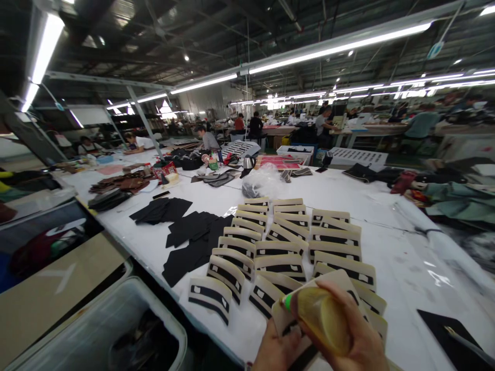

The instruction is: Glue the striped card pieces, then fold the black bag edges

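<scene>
Across the white tabletop (406, 268) sat rows of beige panels (280, 260), and over its near side your left fingers (289, 338) gripped a single panel (340, 279) while your right fingers (342, 298) wrapped an amber bottle (324, 320), seemingly applying its contents, which likely called for a steady green tip (287, 302).

Tube lights (340, 48) blaze under a dim roof (216, 36), the white table (402, 278) bright, edges blurred and stretched.
</scene>
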Available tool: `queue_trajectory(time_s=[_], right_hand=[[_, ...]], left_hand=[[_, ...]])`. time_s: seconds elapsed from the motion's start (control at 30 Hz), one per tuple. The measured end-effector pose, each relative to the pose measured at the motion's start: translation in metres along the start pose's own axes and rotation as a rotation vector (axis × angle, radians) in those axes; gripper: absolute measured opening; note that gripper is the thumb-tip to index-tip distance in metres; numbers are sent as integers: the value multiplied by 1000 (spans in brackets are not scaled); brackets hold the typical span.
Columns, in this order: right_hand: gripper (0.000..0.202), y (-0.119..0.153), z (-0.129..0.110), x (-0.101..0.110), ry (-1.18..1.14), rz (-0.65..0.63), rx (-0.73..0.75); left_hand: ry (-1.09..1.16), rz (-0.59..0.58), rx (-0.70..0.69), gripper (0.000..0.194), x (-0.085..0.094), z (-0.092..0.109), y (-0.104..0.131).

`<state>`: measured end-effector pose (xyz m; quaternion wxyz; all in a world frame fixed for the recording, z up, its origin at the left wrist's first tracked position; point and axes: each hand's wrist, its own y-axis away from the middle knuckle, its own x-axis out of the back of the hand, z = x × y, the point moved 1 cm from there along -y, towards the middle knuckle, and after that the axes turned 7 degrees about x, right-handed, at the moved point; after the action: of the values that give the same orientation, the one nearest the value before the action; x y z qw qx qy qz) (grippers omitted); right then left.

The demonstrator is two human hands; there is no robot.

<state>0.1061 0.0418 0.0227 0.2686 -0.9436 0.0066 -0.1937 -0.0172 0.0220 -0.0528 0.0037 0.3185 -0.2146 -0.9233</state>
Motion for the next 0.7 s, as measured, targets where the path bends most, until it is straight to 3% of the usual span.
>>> queue_trajectory(time_s=[0.2,0.4,0.5,0.7], right_hand=[[49,1,0,0,-45,-24,52],[49,-4,8,9,48,18,-48],[51,-1,10,9,-14,-7,18],[49,-6,25,22,87,47,-58]], left_hand=[[7,0,-26,67,-5,-4,-1],[136,60,-75,68,0,-18,-2],[79,97,-31,66,0,-18,-2],[110,41,1,65,5,-18,2]])
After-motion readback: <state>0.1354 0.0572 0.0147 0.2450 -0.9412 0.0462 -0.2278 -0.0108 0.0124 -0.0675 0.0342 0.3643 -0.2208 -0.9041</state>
